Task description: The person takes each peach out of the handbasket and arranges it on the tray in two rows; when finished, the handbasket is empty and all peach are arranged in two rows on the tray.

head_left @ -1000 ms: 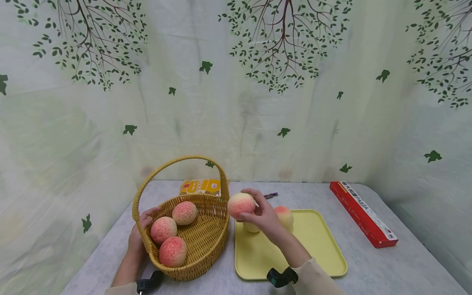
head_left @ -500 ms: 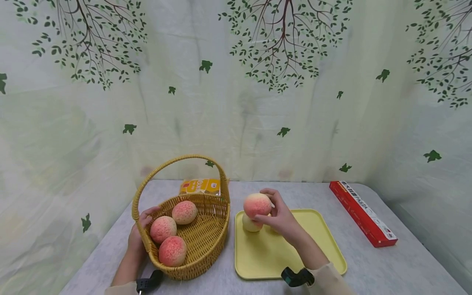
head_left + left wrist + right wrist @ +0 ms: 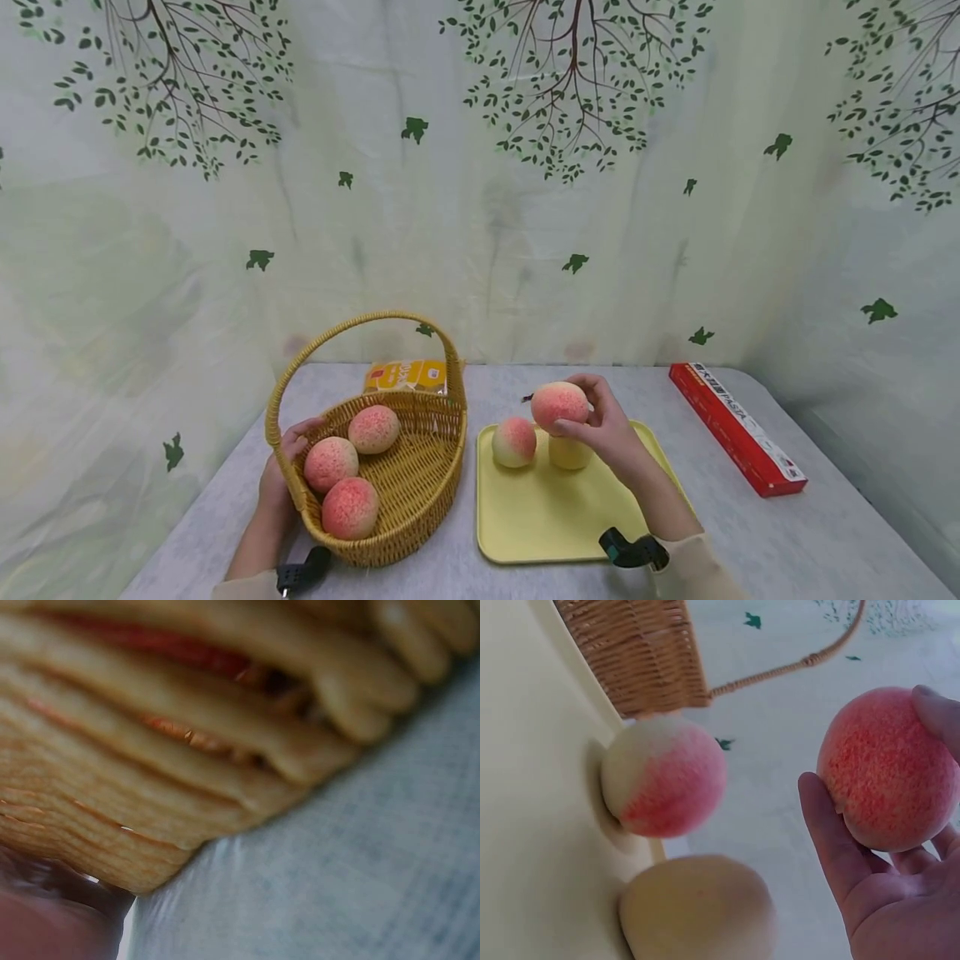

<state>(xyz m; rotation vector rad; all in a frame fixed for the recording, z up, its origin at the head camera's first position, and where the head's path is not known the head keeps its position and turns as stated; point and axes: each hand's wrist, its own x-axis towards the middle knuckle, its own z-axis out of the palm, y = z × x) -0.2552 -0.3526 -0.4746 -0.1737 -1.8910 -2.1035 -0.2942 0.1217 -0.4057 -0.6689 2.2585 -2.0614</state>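
Note:
My right hand (image 3: 611, 429) holds a pink-and-cream peach (image 3: 560, 407) between thumb and fingers, above the back of the yellow tray (image 3: 555, 521). Two more peaches sit on that tray: one blushed pink (image 3: 514, 442), the other a paler peach (image 3: 570, 452), partly covered by the held one in the head view. In the right wrist view the fingers wrap round the held peach (image 3: 891, 769). My left hand (image 3: 279, 479) grips the left side of the wicker basket (image 3: 420, 492), fingers at the rim. Inside the basket lie three pink peaches (image 3: 350, 508). The left wrist view shows basket weave (image 3: 150, 772) close up.
A long red pasta box (image 3: 738, 429) lies at the table's right. Behind the basket is a yellow packet (image 3: 408, 376). The basket's tall arched handle (image 3: 367, 319) rises over its opening. A patterned curtain (image 3: 487, 208) stands behind the table.
My right hand has carried its peach rightward from beside the basket's rim to above the tray's back, uncovering the pink-blushed peach. The left hand and basket have stayed in place.

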